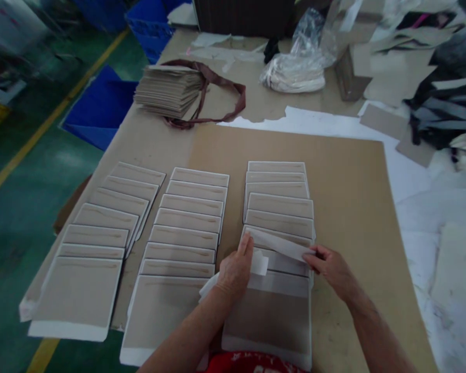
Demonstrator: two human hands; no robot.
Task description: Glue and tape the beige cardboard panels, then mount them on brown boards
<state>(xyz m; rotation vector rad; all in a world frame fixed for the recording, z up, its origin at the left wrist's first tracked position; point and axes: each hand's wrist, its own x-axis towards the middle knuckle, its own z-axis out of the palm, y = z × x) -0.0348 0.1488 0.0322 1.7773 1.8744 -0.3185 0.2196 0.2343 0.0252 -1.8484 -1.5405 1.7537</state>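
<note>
A white strip (281, 245) lies slantwise across a panel in the right-hand row of overlapping grey-beige panels (279, 204). My right hand (328, 269) pinches its right end between thumb and fingers. At its left end, the fingertips of my left hand (235, 272) press down on the panel's edge. More white strips (260, 263) stick out on both sides of my left hand, which is closed around them; its palm side is hidden. White strips also cover the upper edges of the two nearest panels in this row. Other panels carry a thin brownish line along the top.
Two more rows of overlapping panels, a middle row (186, 238) and a left row (89, 280), lie on the table. Farther back are a stack of boards (169, 93), a brown strap (236, 101) and a plastic bag (295, 70). A blue bin (97, 111) stands beyond the left edge.
</note>
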